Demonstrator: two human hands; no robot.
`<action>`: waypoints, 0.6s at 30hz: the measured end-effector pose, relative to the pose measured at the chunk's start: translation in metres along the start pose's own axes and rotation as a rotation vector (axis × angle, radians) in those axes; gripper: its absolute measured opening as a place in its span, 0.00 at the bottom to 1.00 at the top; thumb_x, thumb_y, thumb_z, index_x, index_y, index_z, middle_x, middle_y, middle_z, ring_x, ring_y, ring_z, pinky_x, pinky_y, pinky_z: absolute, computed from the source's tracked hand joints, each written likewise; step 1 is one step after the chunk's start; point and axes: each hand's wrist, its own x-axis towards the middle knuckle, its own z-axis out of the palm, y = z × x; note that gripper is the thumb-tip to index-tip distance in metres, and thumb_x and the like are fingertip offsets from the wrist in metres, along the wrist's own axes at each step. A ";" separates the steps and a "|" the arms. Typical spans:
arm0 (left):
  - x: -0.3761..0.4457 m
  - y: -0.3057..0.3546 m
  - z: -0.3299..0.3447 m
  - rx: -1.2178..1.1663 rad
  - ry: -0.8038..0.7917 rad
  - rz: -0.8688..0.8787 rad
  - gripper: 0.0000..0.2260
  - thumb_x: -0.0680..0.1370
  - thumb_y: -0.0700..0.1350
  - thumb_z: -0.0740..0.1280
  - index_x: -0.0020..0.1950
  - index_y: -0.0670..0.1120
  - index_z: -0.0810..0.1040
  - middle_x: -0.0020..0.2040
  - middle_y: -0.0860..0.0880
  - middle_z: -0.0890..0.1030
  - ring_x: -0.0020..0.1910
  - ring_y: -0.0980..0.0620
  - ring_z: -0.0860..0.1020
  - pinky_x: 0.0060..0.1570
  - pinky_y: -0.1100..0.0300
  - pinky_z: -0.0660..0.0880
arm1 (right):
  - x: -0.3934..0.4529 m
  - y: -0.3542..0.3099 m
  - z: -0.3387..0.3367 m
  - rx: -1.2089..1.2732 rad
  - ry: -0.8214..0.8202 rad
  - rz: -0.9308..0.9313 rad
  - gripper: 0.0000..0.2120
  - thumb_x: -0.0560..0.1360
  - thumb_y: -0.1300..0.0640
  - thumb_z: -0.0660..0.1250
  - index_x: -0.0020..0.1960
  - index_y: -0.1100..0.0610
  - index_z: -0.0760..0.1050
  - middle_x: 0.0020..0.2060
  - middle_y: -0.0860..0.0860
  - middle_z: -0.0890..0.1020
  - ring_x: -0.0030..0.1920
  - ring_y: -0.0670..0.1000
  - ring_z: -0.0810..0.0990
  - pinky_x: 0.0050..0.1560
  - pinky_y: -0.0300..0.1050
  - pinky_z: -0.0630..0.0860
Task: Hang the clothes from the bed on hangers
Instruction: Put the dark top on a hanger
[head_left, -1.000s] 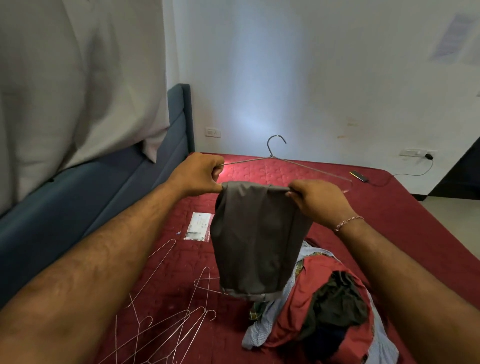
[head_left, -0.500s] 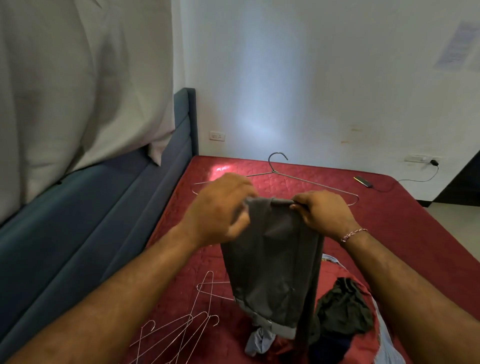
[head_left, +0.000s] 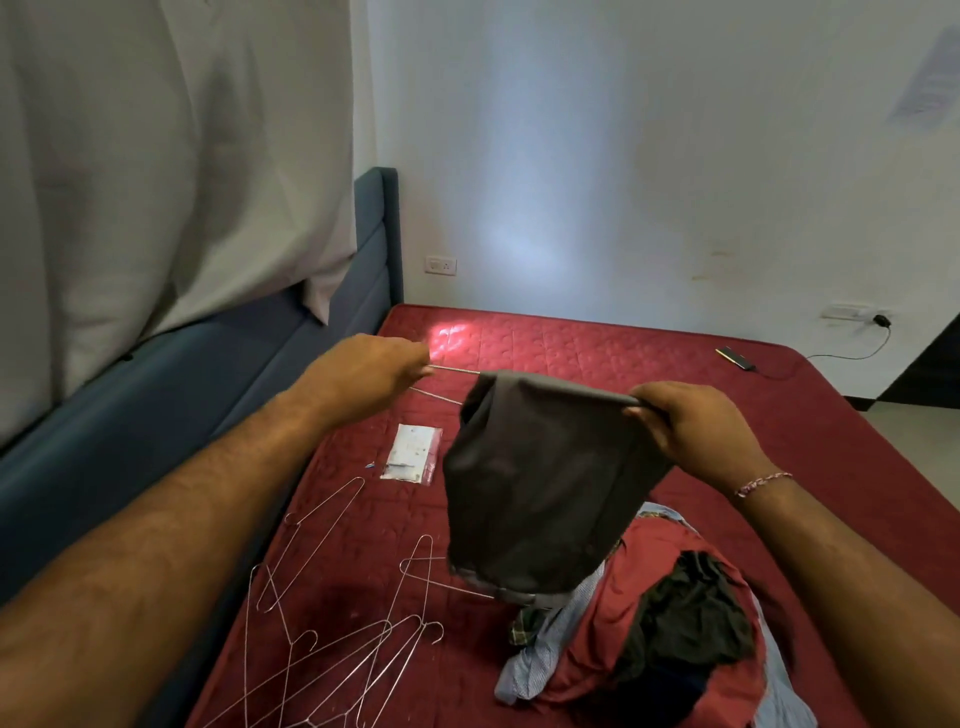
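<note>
The grey trousers (head_left: 540, 483) hang mid-frame over a wire hanger (head_left: 447, 370), its end gripped by the left hand (head_left: 369, 371), the right hand (head_left: 691, 421) pinching the fold above the bed (head_left: 597, 343).

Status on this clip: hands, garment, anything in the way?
Left hand grips hanger. Right hand pinches grey trousers, draped over it. No obstruction.

Grey trousers (head_left: 540, 483) hang folded over the wire hanger (head_left: 447, 370) I hold; spare hangers (head_left: 332, 613) and clothes pile (head_left: 660, 639) lie on bed (head_left: 597, 343).
</note>
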 end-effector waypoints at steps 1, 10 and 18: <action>-0.003 -0.003 -0.001 -0.005 0.033 -0.004 0.22 0.82 0.63 0.51 0.47 0.48 0.74 0.39 0.52 0.76 0.35 0.49 0.73 0.35 0.54 0.65 | -0.001 0.002 0.000 0.038 0.011 -0.010 0.17 0.80 0.43 0.60 0.47 0.53 0.82 0.38 0.50 0.84 0.37 0.56 0.82 0.35 0.50 0.77; -0.020 -0.006 0.017 -0.915 -0.176 -0.367 0.13 0.85 0.48 0.63 0.50 0.46 0.85 0.44 0.55 0.85 0.43 0.60 0.82 0.50 0.61 0.77 | -0.013 0.000 0.004 0.017 0.107 -0.107 0.17 0.79 0.45 0.62 0.53 0.54 0.85 0.43 0.50 0.87 0.42 0.56 0.86 0.38 0.51 0.82; -0.025 0.030 0.065 -0.898 -0.928 -0.655 0.17 0.80 0.52 0.64 0.55 0.42 0.86 0.34 0.51 0.74 0.26 0.56 0.62 0.27 0.63 0.57 | -0.024 -0.011 0.010 -0.092 -0.038 -0.182 0.14 0.78 0.44 0.62 0.51 0.49 0.84 0.43 0.45 0.86 0.43 0.51 0.85 0.36 0.47 0.80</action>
